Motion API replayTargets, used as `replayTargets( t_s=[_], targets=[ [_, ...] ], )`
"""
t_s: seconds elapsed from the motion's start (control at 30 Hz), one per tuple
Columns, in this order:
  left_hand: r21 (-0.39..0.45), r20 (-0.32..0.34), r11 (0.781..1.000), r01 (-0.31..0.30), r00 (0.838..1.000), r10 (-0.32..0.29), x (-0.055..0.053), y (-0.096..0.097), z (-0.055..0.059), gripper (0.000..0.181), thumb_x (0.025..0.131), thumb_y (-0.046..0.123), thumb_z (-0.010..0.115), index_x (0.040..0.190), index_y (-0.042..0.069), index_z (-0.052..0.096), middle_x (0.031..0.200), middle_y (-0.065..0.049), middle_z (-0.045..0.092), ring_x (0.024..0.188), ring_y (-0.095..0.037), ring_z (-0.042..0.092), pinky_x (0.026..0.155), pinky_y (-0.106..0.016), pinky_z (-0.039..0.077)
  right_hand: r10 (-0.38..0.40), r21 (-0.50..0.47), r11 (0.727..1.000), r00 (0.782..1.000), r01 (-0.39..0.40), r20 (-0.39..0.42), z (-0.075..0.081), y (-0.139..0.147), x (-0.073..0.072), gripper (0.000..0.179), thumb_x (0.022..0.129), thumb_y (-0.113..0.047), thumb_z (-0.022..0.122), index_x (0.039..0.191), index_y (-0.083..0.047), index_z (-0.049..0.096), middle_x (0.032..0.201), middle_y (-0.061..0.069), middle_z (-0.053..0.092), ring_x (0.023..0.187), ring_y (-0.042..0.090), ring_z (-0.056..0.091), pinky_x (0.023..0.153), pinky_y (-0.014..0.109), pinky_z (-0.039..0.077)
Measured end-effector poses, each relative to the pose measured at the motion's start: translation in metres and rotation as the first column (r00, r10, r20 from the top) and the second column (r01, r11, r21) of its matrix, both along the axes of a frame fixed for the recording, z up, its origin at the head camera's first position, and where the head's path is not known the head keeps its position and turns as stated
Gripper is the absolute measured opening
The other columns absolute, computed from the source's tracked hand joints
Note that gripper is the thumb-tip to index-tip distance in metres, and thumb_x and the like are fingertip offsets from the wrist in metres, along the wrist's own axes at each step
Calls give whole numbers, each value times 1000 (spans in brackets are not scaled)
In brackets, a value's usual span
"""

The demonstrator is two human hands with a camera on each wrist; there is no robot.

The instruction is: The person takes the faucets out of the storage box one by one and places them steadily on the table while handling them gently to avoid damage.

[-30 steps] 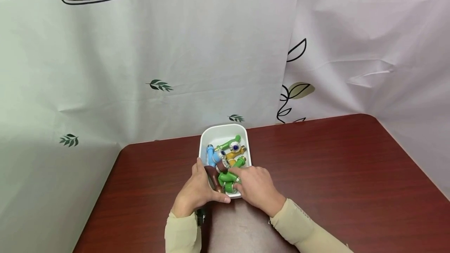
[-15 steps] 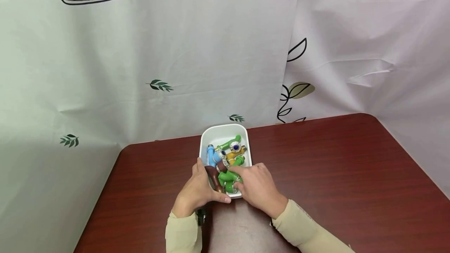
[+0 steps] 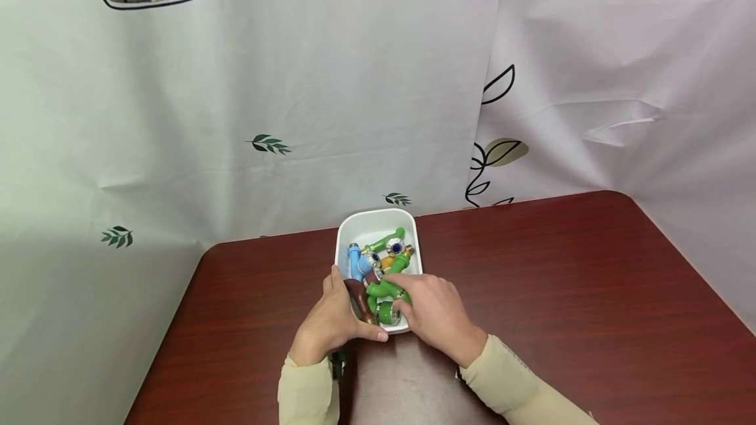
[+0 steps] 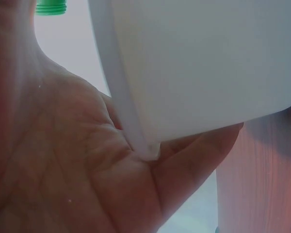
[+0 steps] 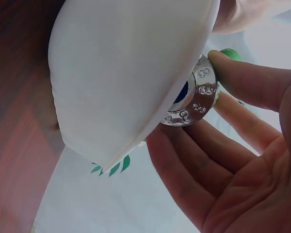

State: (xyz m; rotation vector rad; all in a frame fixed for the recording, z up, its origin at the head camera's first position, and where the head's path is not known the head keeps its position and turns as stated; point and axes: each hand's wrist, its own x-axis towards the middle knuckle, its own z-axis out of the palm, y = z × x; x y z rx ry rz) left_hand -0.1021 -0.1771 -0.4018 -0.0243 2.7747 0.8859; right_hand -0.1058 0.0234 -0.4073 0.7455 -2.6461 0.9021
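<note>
A white plastic bin (image 3: 376,215) holds several coloured water taps with chrome handles. My left hand (image 3: 331,326) grips its near left corner, thumb along the front rim and fingers on the left wall. In the left wrist view the bin's rim lies against the palm. My right hand (image 3: 434,310) reaches over the right rim and pinches a green tap (image 3: 386,289) between thumb and fingers. The right wrist view shows a chrome handle ring (image 5: 203,90) between those fingers. Another green tap (image 3: 386,312) lies below it, and a brown tap (image 3: 358,297) is near the left hand.
A blue tap (image 3: 356,261), a yellow tap (image 3: 388,262) and a further green tap (image 3: 384,241) lie toward the bin's far end. The bin stands on a dark red wooden table (image 3: 531,281). A white patterned cloth (image 3: 354,84) hangs behind the table.
The pinched green tap has shifted up and toward the far end, covering more of the yellow tap. My right hand has moved slightly right with it. The left hand and bin stay put.
</note>
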Motion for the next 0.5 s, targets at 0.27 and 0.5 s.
replayTargets(
  t_s=[0.27, 0.5],
  targets=[
    [-1, -6, 1000, 3, 1000, -3, -1, 0, 0, 160, 48, 49, 100, 154, -15, -1, 153, -36, 24, 131, -43, 47, 101, -53, 45, -16, -42, 999, 999, 14, -50, 1, 4, -2, 41, 80, -10, 85, 119, -16, 74, 109, 3, 75, 92, 22, 71, 68, 45, 56],
    [7, -9, 1000, 3, 1000, -3, -1, 1, -1, 159, 48, 48, 101, 153, -15, 0, 152, -36, 25, 130, -42, 47, 100, -53, 46, -27, -85, 996, 998, 22, -59, 4, 9, -4, 43, 79, -7, 85, 120, -17, 75, 111, 2, 75, 95, 22, 71, 70, 44, 56]
  ],
)
